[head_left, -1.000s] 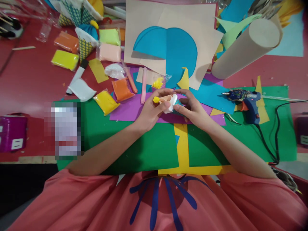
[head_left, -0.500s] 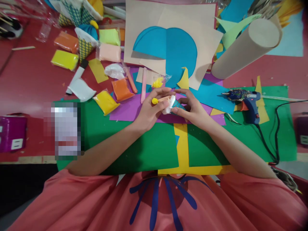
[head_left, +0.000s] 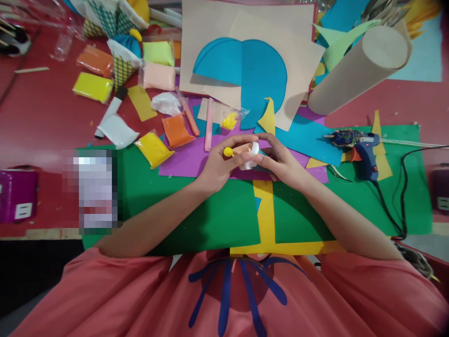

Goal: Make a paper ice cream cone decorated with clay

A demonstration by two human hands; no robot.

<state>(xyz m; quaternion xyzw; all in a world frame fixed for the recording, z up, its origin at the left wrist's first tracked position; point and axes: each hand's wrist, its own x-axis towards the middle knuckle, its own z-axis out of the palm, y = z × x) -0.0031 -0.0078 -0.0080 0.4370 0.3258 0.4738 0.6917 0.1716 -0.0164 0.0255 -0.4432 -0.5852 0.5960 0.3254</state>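
Note:
Between both hands is a small craft ice cream cone (head_left: 249, 154), lying on its side over the purple sheet (head_left: 182, 161). It has a peach top, a white wavy rim and a yellow ball at its left end. My left hand (head_left: 220, 164) grips the peach and white part, thumb in front and fingers behind. Around the teal cone part, my right hand (head_left: 280, 161) is closed, its thumb against the white rim; most of the cone is hidden by these fingers. Just beyond lies a small bag of yellow clay (head_left: 229, 120).
Clay packs in orange (head_left: 177, 130) and yellow (head_left: 154, 149) lie to the left, near finished cones (head_left: 124, 58) and a marker (head_left: 111, 112). A glue gun (head_left: 366, 152) with its cord is at right, below a paper roll (head_left: 358, 70). Green sheets (head_left: 196, 215) cover the near table.
The cone has turned and shifted slightly right in my hands, so less of its teal part shows. My fingers have closed further around it.

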